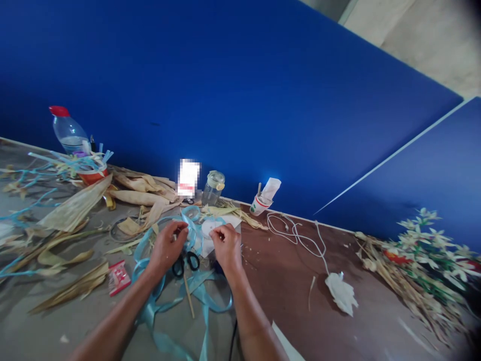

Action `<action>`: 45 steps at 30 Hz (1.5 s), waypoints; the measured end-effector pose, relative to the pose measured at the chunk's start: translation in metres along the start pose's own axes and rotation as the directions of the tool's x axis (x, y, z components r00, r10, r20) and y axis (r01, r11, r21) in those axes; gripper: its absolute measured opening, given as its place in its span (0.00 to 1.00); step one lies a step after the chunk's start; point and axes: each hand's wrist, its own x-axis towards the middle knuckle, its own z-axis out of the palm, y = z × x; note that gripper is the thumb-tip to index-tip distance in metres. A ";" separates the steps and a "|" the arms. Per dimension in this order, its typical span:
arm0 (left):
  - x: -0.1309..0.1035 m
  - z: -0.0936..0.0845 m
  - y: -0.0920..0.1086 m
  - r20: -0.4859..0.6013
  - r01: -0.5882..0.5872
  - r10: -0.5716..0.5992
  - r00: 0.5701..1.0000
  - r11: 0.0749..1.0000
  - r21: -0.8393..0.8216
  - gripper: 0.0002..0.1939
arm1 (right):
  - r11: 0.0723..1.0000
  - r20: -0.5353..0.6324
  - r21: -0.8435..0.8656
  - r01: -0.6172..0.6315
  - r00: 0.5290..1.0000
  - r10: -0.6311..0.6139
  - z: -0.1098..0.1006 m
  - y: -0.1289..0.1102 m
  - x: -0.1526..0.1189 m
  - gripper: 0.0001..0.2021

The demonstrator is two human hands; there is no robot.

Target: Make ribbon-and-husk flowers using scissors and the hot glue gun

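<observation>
My left hand [171, 244] is raised over the ribbon pile, its fingers curled and closed; what they pinch is too small to make out. Across a small gap, my right hand [226, 244] has thumb and forefinger pinched together beside a white round spool [210, 228]; anything between them is too fine to see. Light blue ribbon [199, 287] lies looped below and around both hands. Black-handled scissors [185, 263] rest between my wrists, with a thin stick [189, 297] just below them.
Dried husks [139, 197] and a red candy packet [119, 278] lie left. A glass jar [213, 188], a white cup [260, 204] and a cable [295, 231] stand or lie behind. White flowers [432, 245] fill the right; a blue partition [240, 100] rises behind.
</observation>
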 end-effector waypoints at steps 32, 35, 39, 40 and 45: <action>0.029 0.041 0.043 0.400 -0.029 -0.108 0.910 0.946 0.322 0.13 | 0.835 -0.146 0.531 -0.143 0.955 0.257 -0.031 0.002 0.023 0.10; 0.035 0.064 0.046 0.386 -0.016 -0.180 0.905 0.891 0.454 0.13 | 0.874 -0.165 0.472 -0.114 0.963 0.214 -0.027 0.009 0.023 0.09; 0.035 0.079 0.040 0.338 0.045 -0.231 0.912 0.877 0.478 0.12 | 0.959 -0.024 0.243 -0.143 0.988 0.153 -0.017 0.024 0.021 0.07; 0.035 0.080 0.038 0.329 0.060 -0.241 0.913 0.878 0.475 0.13 | 0.978 0.029 0.148 -0.149 0.989 0.146 -0.015 0.027 0.020 0.07; 0.039 0.080 0.038 0.329 0.090 -0.260 0.908 0.887 0.453 0.15 | 0.923 0.230 -0.386 -0.008 0.968 0.105 -0.010 0.029 0.015 0.09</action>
